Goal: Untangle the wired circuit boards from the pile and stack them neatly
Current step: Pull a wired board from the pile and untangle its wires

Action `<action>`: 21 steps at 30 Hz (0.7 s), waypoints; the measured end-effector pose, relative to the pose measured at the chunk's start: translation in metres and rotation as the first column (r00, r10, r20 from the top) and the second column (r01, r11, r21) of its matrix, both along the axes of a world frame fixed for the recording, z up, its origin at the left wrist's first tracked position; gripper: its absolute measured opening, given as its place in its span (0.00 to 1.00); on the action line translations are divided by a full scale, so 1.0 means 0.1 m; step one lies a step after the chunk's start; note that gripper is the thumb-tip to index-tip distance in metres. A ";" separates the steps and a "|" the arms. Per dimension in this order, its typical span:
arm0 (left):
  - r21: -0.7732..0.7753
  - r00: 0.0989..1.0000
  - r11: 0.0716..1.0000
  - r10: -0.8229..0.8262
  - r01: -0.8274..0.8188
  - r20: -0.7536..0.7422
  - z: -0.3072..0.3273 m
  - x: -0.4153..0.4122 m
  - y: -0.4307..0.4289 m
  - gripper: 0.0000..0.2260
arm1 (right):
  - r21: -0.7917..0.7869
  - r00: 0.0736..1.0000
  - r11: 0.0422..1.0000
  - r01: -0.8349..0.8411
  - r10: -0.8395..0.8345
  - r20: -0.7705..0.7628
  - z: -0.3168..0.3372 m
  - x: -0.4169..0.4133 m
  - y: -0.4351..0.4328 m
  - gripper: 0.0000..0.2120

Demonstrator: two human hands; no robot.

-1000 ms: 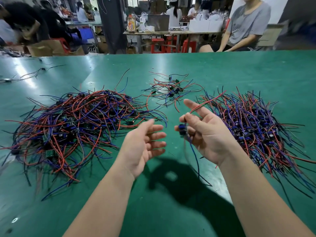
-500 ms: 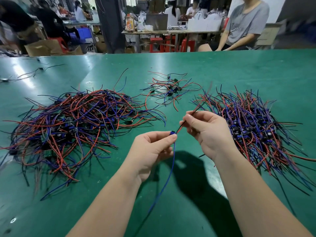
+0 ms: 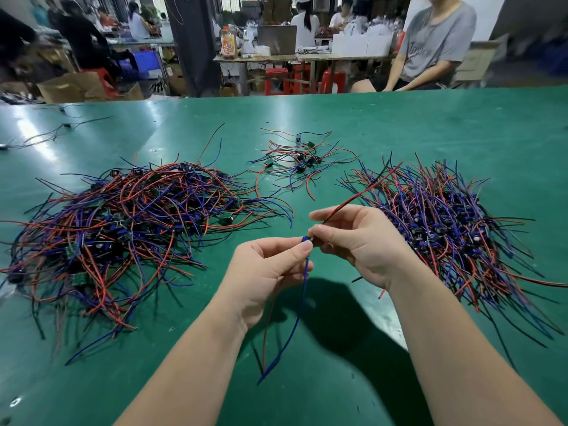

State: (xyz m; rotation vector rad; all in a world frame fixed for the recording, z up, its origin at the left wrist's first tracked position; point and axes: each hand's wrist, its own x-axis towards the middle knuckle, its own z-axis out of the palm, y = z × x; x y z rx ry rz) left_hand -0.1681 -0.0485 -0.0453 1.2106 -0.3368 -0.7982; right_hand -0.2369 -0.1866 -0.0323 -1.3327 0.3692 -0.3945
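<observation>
Green tabletop (image 3: 399, 124) holds a tangled pile (image 3: 123, 229) at left and a neater stack (image 3: 445, 222) at right. Between them, left hand (image 3: 264, 272) and right hand (image 3: 359, 241) pinch one small circuit board (image 3: 306, 239) with curled fingers (image 3: 299, 248); its blue wire (image 3: 302, 302) hangs down, its red wire (image 3: 362, 192) slants up to the right.

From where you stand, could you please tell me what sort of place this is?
Probably an electronics assembly workshop: piles of wired circuit boards on a green table, other workers at benches behind.
</observation>
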 end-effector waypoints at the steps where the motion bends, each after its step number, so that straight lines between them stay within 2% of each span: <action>1: -0.004 1.000 1.000 -0.006 0.006 -0.005 0.01 0.00 0.00 0.05 | -0.006 0.999 0.999 0.037 -0.037 0.008 0.02 0.00 -0.01 0.05; 7: 0.013 0.999 0.999 -0.053 0.053 -0.004 0.02 0.02 0.02 0.07 | 0.141 0.936 0.931 0.336 -0.347 0.063 0.13 -0.08 -0.24 0.07; 11: 0.050 0.989 0.988 -0.144 0.143 0.016 0.01 -0.01 0.01 0.05 | 0.239 0.932 0.917 0.320 -0.351 0.096 0.13 -0.11 -0.28 0.09; 14: 0.054 0.989 0.988 -0.143 0.141 0.028 0.01 0.01 0.02 0.05 | 0.283 0.919 0.904 0.322 -0.370 0.137 0.13 -0.10 -0.27 0.10; 21: 0.074 0.983 0.981 -0.181 0.178 0.041 -0.02 0.01 0.02 0.06 | 0.292 0.838 0.822 0.489 -0.535 0.103 0.13 -0.13 -0.31 0.14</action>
